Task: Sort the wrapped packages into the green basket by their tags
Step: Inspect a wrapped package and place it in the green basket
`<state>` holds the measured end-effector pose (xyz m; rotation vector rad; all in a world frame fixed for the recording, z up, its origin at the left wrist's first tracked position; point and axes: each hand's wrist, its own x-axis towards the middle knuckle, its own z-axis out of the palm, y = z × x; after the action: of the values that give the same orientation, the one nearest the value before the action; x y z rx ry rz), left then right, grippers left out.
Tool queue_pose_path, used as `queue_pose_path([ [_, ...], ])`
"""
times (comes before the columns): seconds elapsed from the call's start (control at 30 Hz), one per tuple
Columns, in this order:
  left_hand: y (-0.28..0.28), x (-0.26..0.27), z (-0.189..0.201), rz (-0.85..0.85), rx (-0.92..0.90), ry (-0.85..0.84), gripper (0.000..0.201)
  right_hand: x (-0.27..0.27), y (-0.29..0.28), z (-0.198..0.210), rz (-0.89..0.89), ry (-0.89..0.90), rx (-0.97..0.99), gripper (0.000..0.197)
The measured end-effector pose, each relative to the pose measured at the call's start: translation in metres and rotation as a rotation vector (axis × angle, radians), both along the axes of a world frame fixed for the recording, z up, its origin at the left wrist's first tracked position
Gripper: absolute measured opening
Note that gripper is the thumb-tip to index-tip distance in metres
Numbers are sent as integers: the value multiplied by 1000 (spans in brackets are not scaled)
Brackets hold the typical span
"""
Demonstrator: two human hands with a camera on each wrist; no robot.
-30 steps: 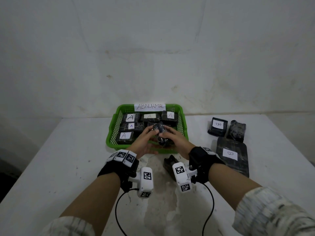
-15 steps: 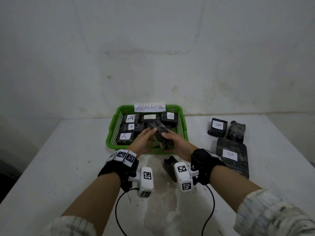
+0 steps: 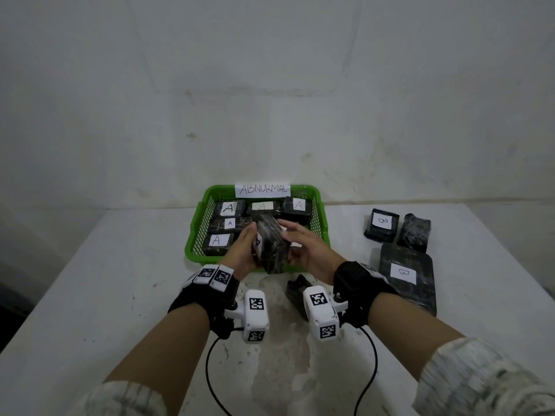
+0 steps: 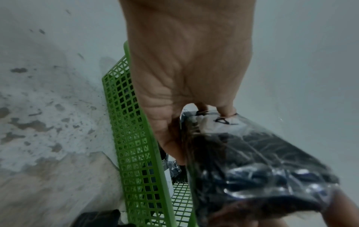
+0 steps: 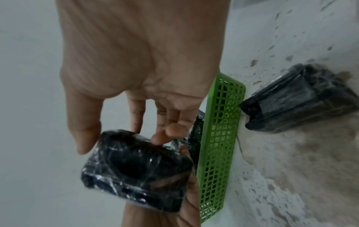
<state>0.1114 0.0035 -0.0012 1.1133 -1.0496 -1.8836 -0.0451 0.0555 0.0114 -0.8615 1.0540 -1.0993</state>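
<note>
Both hands hold one black wrapped package [image 3: 272,247] [image 4: 252,161] [image 5: 136,169] just above the front rim of the green basket [image 3: 195,235] [image 4: 136,145] [image 5: 219,145]. My left hand [image 3: 244,250] [image 4: 184,61] grips its left side, with fingers on a white tag [image 3: 258,242] [image 4: 219,122] whose letter looks like an A. My right hand [image 3: 306,247] [image 5: 136,53] has its fingertips on the right side and its thumb by the near corner. Several packages tagged A [image 3: 228,208] lie in the basket under a paper sign [image 3: 262,189] reading ABNORMAL.
On the white table [image 3: 105,295], a small black package [image 3: 295,291] lies between my wrists. To the right are a small package tagged B [image 3: 382,225], an untagged one [image 3: 414,232] and a large flat one tagged B [image 3: 407,276]. A wall stands close behind the basket.
The held package has been turned between the hands from lying across to standing on edge, and its white tag now faces left. Both hands stay over the basket's front rim.
</note>
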Motion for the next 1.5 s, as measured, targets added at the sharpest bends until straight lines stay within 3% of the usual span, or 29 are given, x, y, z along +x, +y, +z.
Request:
queue_pose_path([
  [0.13, 0, 0, -2, -26, 65, 111, 54, 1, 1, 3, 49, -56, -49, 46],
  [0.3, 0, -3, 0, -6, 122, 165, 57, 5, 1, 6, -26, -49, -75, 40],
  [0.5, 0, -8, 4, -18, 194, 239, 60, 4, -1, 8, -15, -23, -78, 52],
  [0.97, -8, 4, 4, 115, 331, 237, 61, 11, -6, 5, -89, 139, -184, 44],
  [1.1, -12, 16, -3, 149, 281, 64, 54, 4, -13, 0, -233, 142, -188, 21],
  [1.27, -8, 28, -3, 109, 153, -235, 28, 5, -20, -5, -324, 142, -122, 10],
  [1.37, -7, 27, -4, 110, 37, -236, 22, 9, -23, -5, -273, 147, -78, 35],
  [1.5, -3, 28, -6, 168, -108, -276, 30, 14, -29, -5, -270, 132, -3, 45],
])
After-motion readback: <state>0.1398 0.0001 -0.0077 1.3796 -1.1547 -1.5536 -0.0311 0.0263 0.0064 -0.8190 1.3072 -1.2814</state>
